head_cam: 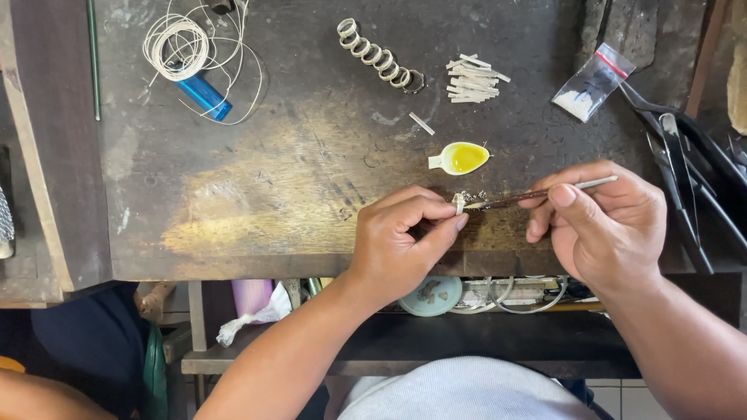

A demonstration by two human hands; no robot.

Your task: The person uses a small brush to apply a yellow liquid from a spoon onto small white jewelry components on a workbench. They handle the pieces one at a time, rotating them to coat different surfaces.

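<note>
Dark workbench [233, 194] | clear packet [593, 82] top right | left hand [405, 237] pinches ring [459, 204]

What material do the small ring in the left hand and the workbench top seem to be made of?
Ring: probably silver-coloured metal, pale with a dull shine. Workbench top: looks like dark wood, worn and stained, with a yellowish rubbed patch and scratches.

A yellow liquid fills the white spoon [459, 158], a blue lighter [204, 96] lies under pale wire [180, 47].
</note>
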